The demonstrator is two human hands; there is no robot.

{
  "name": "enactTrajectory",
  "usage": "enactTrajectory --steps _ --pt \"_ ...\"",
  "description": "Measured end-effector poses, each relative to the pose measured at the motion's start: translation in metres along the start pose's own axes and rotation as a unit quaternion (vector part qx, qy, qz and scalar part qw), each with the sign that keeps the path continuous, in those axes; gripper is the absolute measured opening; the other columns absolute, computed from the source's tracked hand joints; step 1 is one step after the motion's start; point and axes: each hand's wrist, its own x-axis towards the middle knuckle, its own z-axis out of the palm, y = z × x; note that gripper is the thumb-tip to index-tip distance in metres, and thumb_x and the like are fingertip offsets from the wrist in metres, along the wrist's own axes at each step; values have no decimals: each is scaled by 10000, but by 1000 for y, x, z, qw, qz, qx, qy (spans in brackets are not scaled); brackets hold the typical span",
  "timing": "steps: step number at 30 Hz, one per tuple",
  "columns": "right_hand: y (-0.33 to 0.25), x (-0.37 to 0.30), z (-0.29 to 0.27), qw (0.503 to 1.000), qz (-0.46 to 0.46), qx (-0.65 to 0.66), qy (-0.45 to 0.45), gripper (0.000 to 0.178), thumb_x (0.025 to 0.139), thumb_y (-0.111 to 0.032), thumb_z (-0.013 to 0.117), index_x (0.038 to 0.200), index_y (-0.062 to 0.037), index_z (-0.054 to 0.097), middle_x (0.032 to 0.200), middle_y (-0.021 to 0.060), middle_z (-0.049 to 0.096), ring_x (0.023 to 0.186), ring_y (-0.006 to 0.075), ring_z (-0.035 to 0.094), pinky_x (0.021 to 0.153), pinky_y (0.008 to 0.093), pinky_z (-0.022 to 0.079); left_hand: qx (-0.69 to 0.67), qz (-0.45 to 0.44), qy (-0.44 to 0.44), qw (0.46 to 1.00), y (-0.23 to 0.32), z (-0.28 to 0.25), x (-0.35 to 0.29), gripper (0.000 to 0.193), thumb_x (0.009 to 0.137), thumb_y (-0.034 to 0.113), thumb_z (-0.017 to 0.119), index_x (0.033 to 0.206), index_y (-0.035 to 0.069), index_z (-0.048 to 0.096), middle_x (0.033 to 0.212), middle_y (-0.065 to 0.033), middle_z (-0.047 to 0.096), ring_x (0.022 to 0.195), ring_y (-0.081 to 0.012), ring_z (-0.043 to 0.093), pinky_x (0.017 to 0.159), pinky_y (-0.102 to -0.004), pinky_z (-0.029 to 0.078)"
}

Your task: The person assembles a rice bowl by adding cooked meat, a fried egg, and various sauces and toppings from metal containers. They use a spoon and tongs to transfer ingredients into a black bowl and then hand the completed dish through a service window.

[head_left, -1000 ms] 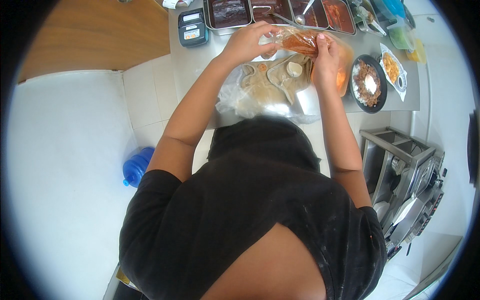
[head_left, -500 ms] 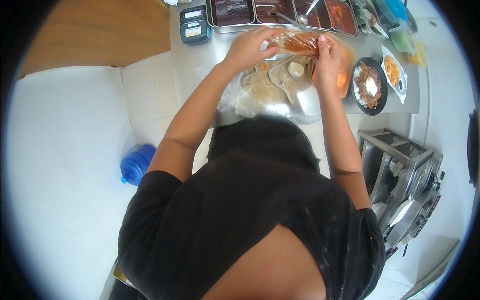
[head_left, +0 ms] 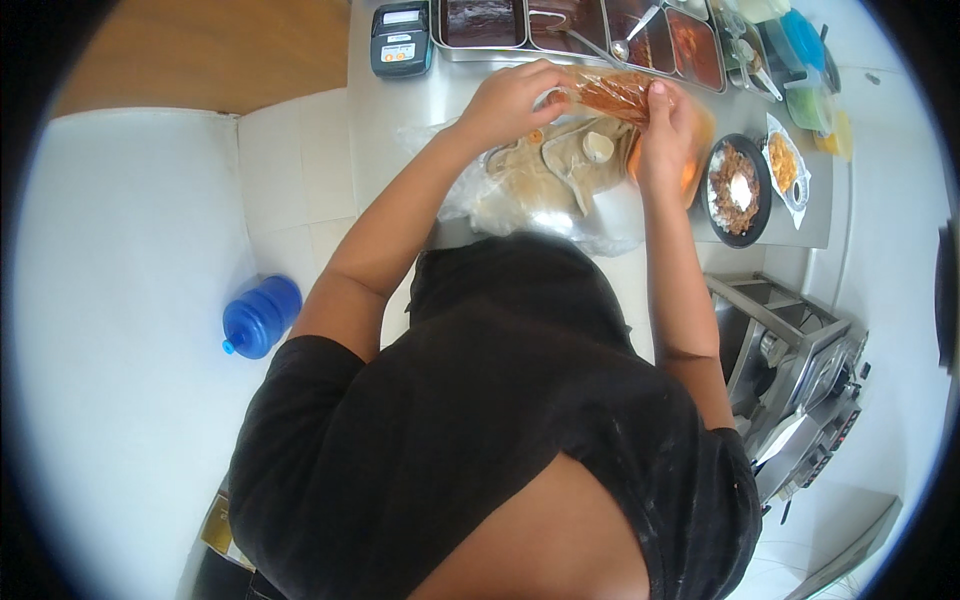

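Note:
My left hand [head_left: 512,102] grips one end of a clear plastic bag [head_left: 610,92] with reddish-brown food inside. At the bag's other end my right hand [head_left: 666,135] is closed, its thumb pressed on the plastic. Both hands hold the bag stretched sideways above the steel table. Under and beside my right hand lies a translucent orange container [head_left: 692,178], partly hidden by the hand. Below the bag rest a beige cloth [head_left: 520,172] and a small off-white cup-like piece [head_left: 598,148], with crumpled clear plastic [head_left: 545,222] along the table's near edge.
Steel food pans [head_left: 480,50] with dark and red contents line the far side, beside a small black printer-like device [head_left: 402,58]. Right stand a black bowl [head_left: 762,222] of rice and meat and a white tray [head_left: 798,198] of yellow food. A blue water jug [head_left: 262,316] lies left.
The whole view has shifted slightly. Both hands still hold the bag, in nearly the same pose; no clear change in grip shows.

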Motion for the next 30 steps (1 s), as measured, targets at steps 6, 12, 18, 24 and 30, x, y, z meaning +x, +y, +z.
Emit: enactTrajectory --steps 6,12,18,24,30 --pt "-2 -1 -1 1000 -4 12 9 369 945 -315 556 1156 -14 525 1031 77 578 935 153 547 821 298 457 15 14 1 1000 4 0 3 272 825 258 644 1062 130 611 1009 -40 609 830 -223 626 734 -346 494" --pt "-11 -1 -4 999 3 50 -18 358 952 -303 538 1153 -9 508 1060 84 553 957 164 548 831 299 475 7 -3 -17 1000 8 0 6 306 822 251 648 1085 104 591 1046 -65 607 895 -260 611 751 -358 489" --pt "-18 -1 -5 998 21 58 -28 362 950 -303 539 1152 -6 494 1070 96 540 989 184 549 852 324 486 -26 4 6 1000 7 4 5 301 821 223 649 1082 92 579 1022 -56 605 743 -221 638 675 -342 491" --pt "-21 -1 -4 995 27 94 -24 326 951 -280 546 1139 -19 492 1064 91 540 977 182 555 854 326 486 -26 15 23 999 6 7 5 295 811 221 659 1053 74 575 1006 -55 605 693 -216 635 648 -341 483" --pt "-26 -4 0 994 25 102 -21 278 967 -261 523 1115 -27 506 1033 80 572 934 160 570 823 296 489 -29 10 36 999 6 7 3 294 807 231 654 1033 61 575 980 -60 598 690 -229 617 647 -362 467"
